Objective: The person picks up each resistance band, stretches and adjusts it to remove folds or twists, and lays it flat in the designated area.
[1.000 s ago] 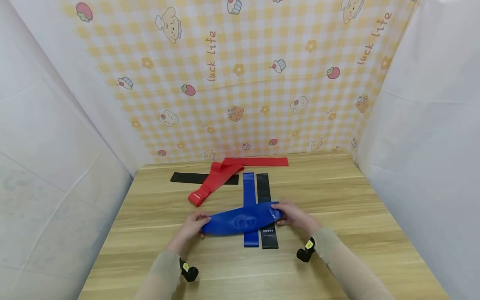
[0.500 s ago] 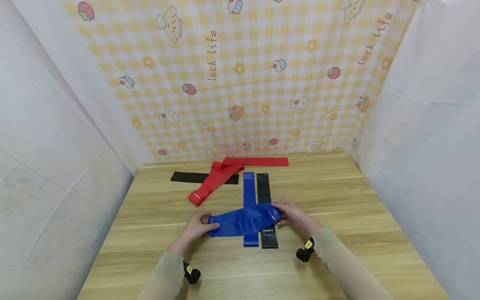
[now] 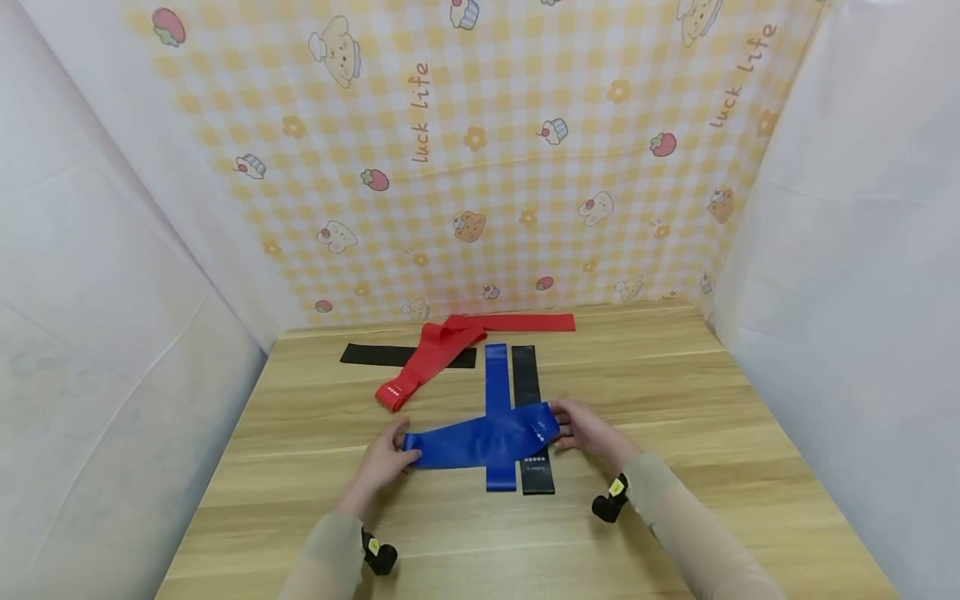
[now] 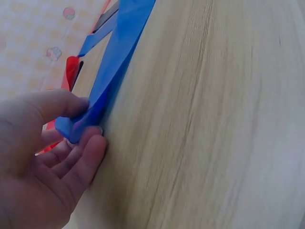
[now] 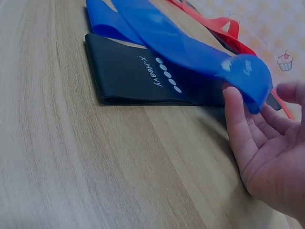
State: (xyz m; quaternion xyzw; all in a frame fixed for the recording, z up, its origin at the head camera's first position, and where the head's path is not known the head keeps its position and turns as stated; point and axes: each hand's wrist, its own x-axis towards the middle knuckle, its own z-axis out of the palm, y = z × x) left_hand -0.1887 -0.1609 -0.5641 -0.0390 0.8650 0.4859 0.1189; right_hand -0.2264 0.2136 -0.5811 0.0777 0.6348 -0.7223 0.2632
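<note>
A wide blue resistance band point(image 3: 457, 444) lies crosswise over a second blue resistance band point(image 3: 497, 375) and a black resistance band point(image 3: 527, 375). My left hand point(image 3: 382, 460) pinches its left end, thumb on top and fingers beneath, as the left wrist view shows. At the other end, my right hand point(image 3: 588, 431) has its fingers against the band's rounded end point(image 5: 248, 78), which stands a little raised. The right thumb is apart from the band, and the fingers are loosely extended. White dots and "X-Heavy" print mark the black band point(image 5: 138, 76) in the right wrist view.
Behind and to the left, a twisted red resistance band point(image 3: 431, 358) lies over another black band point(image 3: 367, 355). All rest on a wooden table point(image 3: 660, 375). A checked, printed cloth point(image 3: 472, 175) hangs behind, with white sheets point(image 3: 840, 217) at both sides.
My right thumb has come off the crosswise blue band's end, and that hand has shifted slightly right. My left hand moved in, then back left with its end. The band lies flatter.
</note>
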